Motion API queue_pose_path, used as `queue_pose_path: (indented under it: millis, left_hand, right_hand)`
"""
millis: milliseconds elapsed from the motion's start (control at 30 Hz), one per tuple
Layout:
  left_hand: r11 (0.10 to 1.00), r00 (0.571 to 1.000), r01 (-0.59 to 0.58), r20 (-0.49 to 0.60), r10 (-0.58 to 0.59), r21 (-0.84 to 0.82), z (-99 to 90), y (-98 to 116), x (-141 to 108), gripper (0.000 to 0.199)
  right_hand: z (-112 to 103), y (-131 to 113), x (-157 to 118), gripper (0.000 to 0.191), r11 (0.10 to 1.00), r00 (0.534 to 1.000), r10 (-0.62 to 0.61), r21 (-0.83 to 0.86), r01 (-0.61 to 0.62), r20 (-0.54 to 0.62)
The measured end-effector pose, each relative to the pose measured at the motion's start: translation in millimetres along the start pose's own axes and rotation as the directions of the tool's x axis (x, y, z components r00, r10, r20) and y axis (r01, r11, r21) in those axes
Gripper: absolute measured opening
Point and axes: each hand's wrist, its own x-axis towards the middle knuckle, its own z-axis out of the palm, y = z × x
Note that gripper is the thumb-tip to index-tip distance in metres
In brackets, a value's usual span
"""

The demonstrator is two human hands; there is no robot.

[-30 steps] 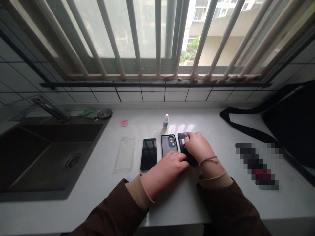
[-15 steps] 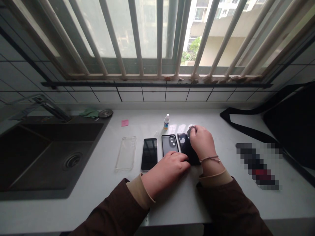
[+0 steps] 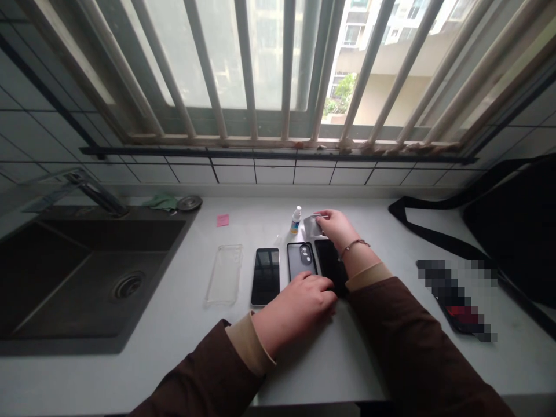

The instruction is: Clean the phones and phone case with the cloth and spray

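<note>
In front of me a black phone (image 3: 329, 260) lies face up on the counter. My left hand (image 3: 310, 292) holds its lower left edge, with the fingertips curled down and partly hidden. Beyond the phone's top end, my right hand (image 3: 334, 223) pinches a thin grey cloth (image 3: 313, 226), which spreads out to the left near a small white spray bottle (image 3: 296, 221). The black-rimmed phone case (image 3: 297, 255) lies just left of that phone, its lower part covered by my left hand. Further left are a second phone (image 3: 266, 272) and a clear phone case (image 3: 225, 275).
A dark sink (image 3: 91, 278) with a faucet (image 3: 98, 194) takes up the left side. A pink sticky note (image 3: 223, 220) lies behind the clear case. On the right are a blurred-out dark item (image 3: 456, 301) and a black bag (image 3: 516, 226) with its strap. A barred window rises behind.
My right hand has moved up and left off the phone's screen, and the cloth now shows spread out beside the bottle. My left hand stays at the phone's lower end.
</note>
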Motion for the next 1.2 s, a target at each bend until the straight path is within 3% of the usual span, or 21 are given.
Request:
queue_pose_path:
  millis: [133, 400, 533, 700, 767, 833, 900, 1000, 1067, 1133, 1200]
  left_hand:
    - [1.0, 1.0, 0.008, 0.004, -0.008, -0.012, 1.1, 0, -1, 0.014]
    - [1.0, 1.0, 0.018, 0.001, -0.018, -0.012, 2.4, 2, -2, 0.012]
    - [1.0, 1.0, 0.013, -0.001, -0.013, 0.002, 1.7, 2, -2, 0.014]
    - [0.999, 1.0, -0.011, -0.027, 0.011, 0.032, 3.3, 1, 0, 0.016]
    - [0.997, 0.998, 0.012, -0.056, -0.009, 0.07, 2.7, 2, 0, 0.014]
    - [0.983, 0.989, 0.117, -0.112, -0.101, 0.144, -0.3, 3, 1, 0.02]
    - [0.929, 0.945, 0.296, -0.211, -0.251, 0.224, -5.2, 1, 0, 0.029]
    - [0.778, 0.808, 0.567, -0.366, -0.462, 0.27, -11.6, -5, -2, 0.028]
    - [0.69, 0.729, 0.671, -0.415, -0.544, 0.274, -12.4, -10, -3, 0.025]
    - [0.649, 0.696, 0.709, -0.425, -0.579, 0.275, -10.1, -13, -4, 0.026]
    - [0.648, 0.698, 0.709, -0.409, -0.588, 0.279, -6.7, -15, -4, 0.028]
  right_hand:
    - [7, -6, 11, 0.034, 0.996, 0.999, 0.018, -0.089, -0.014, 0.04]
    - [-14, -3, 9, 0.035, 0.917, 0.998, -0.061, -0.395, 0.056, 0.0]
    - [-22, -19, -17, 0.038, 0.872, 0.988, -0.127, -0.485, 0.07, -0.086]
    - [-32, -35, -67, 0.029, 0.767, 0.926, -0.358, -0.601, 0.222, -0.115]
    - [-32, -33, -85, 0.029, 0.755, 0.925, -0.354, -0.625, 0.197, -0.136]
    - [-28, -27, -98, 0.033, 0.755, 0.95, -0.279, -0.643, 0.125, -0.143]
    - [-21, -19, -104, 0.04, 0.76, 0.976, -0.165, -0.649, 0.035, -0.14]
    - [-10, -9, -107, 0.045, 0.753, 0.992, -0.033, -0.656, -0.056, -0.122]
    - [-6, -5, -108, 0.045, 0.745, 0.995, 0.0, -0.664, -0.063, -0.095]
    - [-5, -3, -108, 0.046, 0.742, 0.998, 0.004, -0.668, -0.048, -0.067]
    - [-6, -2, -110, 0.048, 0.74, 0.999, 0.006, -0.671, -0.039, -0.05]
